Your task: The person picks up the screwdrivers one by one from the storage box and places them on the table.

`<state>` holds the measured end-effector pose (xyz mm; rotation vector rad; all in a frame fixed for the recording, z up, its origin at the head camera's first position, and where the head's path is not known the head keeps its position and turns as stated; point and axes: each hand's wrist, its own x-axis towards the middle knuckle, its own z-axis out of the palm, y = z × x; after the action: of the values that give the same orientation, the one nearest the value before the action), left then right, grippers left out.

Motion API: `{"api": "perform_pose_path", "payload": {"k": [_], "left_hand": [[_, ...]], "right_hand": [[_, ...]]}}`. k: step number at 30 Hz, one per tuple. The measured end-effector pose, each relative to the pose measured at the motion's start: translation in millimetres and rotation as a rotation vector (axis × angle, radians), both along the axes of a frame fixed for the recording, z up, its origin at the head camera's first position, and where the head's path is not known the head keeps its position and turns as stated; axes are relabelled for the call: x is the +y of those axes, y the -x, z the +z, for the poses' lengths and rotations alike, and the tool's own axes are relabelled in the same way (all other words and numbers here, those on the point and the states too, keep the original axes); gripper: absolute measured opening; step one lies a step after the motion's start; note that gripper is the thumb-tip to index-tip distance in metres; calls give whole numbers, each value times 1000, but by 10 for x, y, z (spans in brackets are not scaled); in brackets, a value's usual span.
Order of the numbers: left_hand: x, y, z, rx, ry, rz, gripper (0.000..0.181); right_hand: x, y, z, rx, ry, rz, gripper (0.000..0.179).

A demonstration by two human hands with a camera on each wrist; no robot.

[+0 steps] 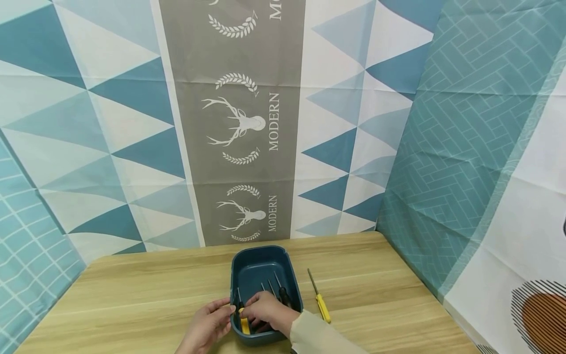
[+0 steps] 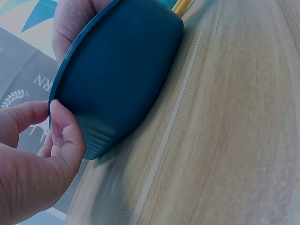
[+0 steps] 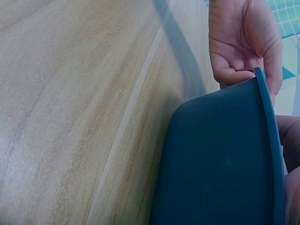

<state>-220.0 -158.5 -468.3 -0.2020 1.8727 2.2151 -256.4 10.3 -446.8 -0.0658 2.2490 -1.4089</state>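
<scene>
A dark blue plastic box [image 1: 264, 257] stands on the table with several screwdrivers inside. My left hand [image 1: 209, 322] pinches its left rim between thumb and fingers, seen closely in the left wrist view, where the box wall [image 2: 122, 61] fills the middle. My right hand [image 1: 270, 310] reaches into the box, its curled fingers at the yellow handle of a screwdriver [image 1: 244, 325] by the left wall. The right wrist view hides those fingertips behind the box wall [image 3: 220, 154]. Black-handled screwdrivers [image 1: 284, 296] lie at the box's right side, partly covered by the right hand.
Right of the box, a yellow screwdriver [image 1: 323, 307] lies on the wooden table [image 1: 376, 285], its shaft pointing away from me. A patterned cloth [image 1: 247, 162] hangs behind the table's far edge, and another cloth [image 1: 460, 147] hangs along the right side.
</scene>
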Motion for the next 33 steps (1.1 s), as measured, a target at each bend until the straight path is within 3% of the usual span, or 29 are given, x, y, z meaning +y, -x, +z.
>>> {"api": "perform_pose_path", "payload": {"k": [33], "left_hand": [[-5, -14, 15, -9, -3, -19, 64]], "right_hand": [[-108, -36, 0, 57, -82, -24, 23]]}}
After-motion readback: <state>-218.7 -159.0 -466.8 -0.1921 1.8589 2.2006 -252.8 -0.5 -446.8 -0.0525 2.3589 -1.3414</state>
